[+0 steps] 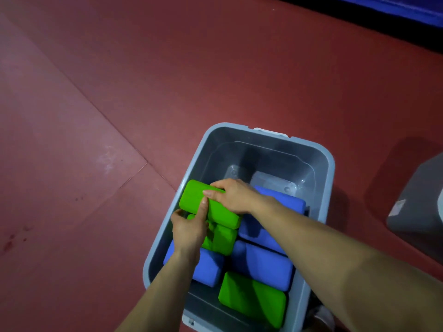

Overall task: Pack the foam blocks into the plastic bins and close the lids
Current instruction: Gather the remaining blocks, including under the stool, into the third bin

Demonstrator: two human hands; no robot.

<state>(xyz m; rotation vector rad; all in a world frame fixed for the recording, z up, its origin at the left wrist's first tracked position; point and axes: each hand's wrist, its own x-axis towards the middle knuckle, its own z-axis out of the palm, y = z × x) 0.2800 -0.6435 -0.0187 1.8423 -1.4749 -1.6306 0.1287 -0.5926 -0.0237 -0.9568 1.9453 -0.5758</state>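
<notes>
An open grey-blue plastic bin (321, 178) stands on the red floor, holding several green and blue foam blocks. Both hands hold one green foam block (194, 200) above the bin's left side. My right hand (232, 195) grips its far edge, fingers curled over the top. My left hand (189, 228) holds its near side, with the thumb pressed up on its face. Under it lies another green block (223, 238). Blue blocks (263, 262) fill the middle and right, and a third green block (254, 298) lies at the near end. No lid shows.
The bin's far end (266, 180) shows bare bottom. A grey object (419, 207), partly cut off, stands on the floor at the right edge. Red floor mats (119, 104) spread to the left and beyond, with a dark blue band (383, 10) at the top right.
</notes>
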